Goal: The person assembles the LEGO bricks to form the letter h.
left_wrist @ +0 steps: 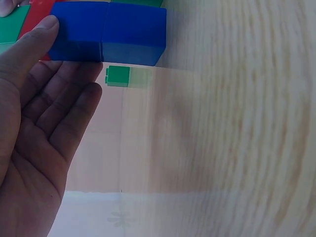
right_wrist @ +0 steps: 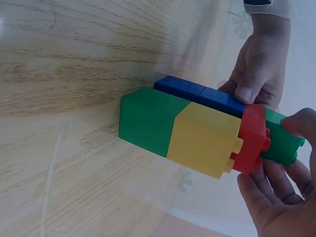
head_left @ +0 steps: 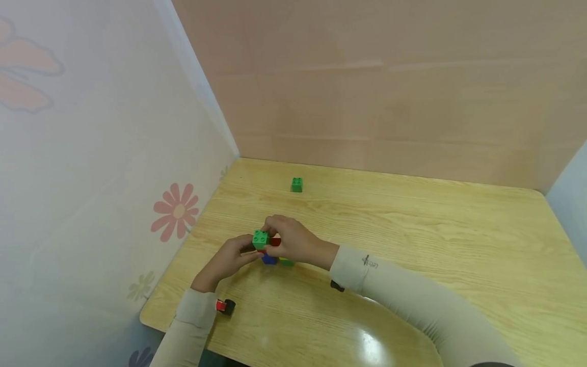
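Note:
A small toy brick stack stands on the table in front of both hands. Its base has a green brick [right_wrist: 150, 118] under a yellow brick [right_wrist: 205, 140], alongside two stacked blue bricks [right_wrist: 197, 95]. A red brick [right_wrist: 251, 131] lies across the top, with another green brick [head_left: 261, 238] on its left end in the head view. The right hand [head_left: 295, 242] pinches that upper green brick between thumb and fingers. From the left side, the left hand [head_left: 229, 260] holds the stack, thumb against the upper blue brick near the red one; its fingers reach behind.
A separate green brick [head_left: 297, 185] sits farther back on the wooden table [head_left: 412, 219]. A flower-patterned wall [head_left: 114, 178] borders the left side, and a plain brown panel [head_left: 367, 92] rises at the back. Black wrist devices show beneath both sleeves.

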The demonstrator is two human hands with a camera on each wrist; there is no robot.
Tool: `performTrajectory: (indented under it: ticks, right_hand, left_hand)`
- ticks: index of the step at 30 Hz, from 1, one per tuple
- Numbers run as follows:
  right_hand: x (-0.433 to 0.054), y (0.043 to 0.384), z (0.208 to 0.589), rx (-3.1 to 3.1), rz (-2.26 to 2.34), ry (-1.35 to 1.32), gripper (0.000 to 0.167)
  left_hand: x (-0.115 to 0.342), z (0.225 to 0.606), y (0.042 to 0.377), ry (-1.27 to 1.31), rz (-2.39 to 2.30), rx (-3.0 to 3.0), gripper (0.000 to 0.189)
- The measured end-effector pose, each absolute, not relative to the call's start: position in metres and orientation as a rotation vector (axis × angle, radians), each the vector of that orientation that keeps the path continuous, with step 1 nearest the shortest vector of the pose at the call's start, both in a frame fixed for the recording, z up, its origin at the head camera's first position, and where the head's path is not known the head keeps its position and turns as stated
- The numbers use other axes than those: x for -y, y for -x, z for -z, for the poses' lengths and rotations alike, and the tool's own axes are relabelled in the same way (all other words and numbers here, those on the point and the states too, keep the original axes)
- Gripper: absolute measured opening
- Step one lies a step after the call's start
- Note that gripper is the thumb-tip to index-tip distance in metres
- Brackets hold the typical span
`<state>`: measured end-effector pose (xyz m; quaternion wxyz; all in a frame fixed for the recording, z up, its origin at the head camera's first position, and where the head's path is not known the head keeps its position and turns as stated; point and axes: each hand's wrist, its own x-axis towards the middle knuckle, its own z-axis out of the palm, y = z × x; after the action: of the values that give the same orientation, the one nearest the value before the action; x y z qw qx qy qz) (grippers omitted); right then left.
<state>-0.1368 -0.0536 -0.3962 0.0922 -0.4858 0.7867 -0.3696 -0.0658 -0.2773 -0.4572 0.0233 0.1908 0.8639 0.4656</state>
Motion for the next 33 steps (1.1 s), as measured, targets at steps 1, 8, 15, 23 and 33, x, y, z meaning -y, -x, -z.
performTrajectory:
  ticks: [1, 8, 15, 23, 33]
  right_hand:
    - [0.053, 0.137, 0.397, -2.336, 1.101, 1.447, 0.026]
    - [0.053, 0.137, 0.397, -2.338, 1.112, 1.451, 0.028]
    - [0.052, 0.137, 0.398, -2.345, 1.104, 1.464, 0.026]
    - [0.052, 0.138, 0.400, -2.353, 1.111, 1.468, 0.025]
    - [0.052, 0.137, 0.399, -2.371, 1.101, 1.489, 0.026]
  left_hand:
    - [0.275, 0.453, 0.064, -0.592, -1.449, -2.671, 0.032]
    - [0.267, 0.430, 0.057, -0.589, -1.451, -2.646, 0.031]
    - [0.268, 0.430, 0.057, -0.568, -1.458, -2.630, 0.031]
    - [0.268, 0.430, 0.058, -0.589, -1.458, -2.631, 0.032]
    - [0.268, 0.429, 0.056, -0.584, -1.432, -2.659, 0.031]
